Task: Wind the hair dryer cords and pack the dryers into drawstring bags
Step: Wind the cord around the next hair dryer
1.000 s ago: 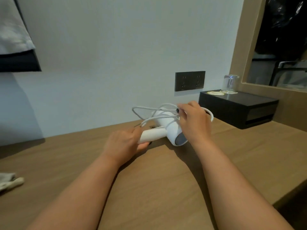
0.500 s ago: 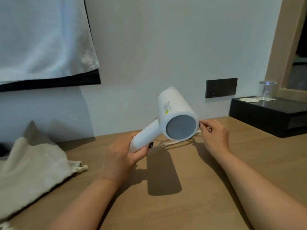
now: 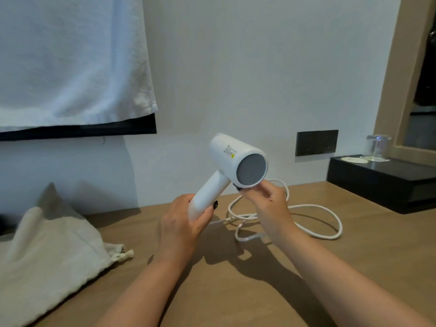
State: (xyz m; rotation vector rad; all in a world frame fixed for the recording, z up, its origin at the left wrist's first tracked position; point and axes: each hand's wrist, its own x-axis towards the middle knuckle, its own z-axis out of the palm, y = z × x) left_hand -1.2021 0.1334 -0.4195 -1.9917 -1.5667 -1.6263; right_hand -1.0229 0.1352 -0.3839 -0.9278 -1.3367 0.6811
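Observation:
A white hair dryer point(image 3: 232, 156) is raised above the wooden table point(image 3: 236, 291), its grey round end facing me. My left hand point(image 3: 181, 223) grips its handle from below. My right hand point(image 3: 269, 204) pinches the white cord near a small dark piece just under the dryer's barrel. The rest of the white cord point(image 3: 313, 220) lies in loose loops on the table behind my right hand. A beige drawstring bag point(image 3: 47, 260) lies slumped at the left, its tied string end pointing toward my left arm.
A white towel point(image 3: 70, 57) hangs on the wall over a dark panel at upper left. A black box point(image 3: 382, 182) with an upturned glass point(image 3: 377, 147) stands at the right, below a mirror frame. A dark socket plate point(image 3: 316, 142) sits on the wall.
The dryer was lifted off the table and turned upright in my left hand. The cord dropped into loose loops on the table. My right hand rose to pinch the cord under the barrel.

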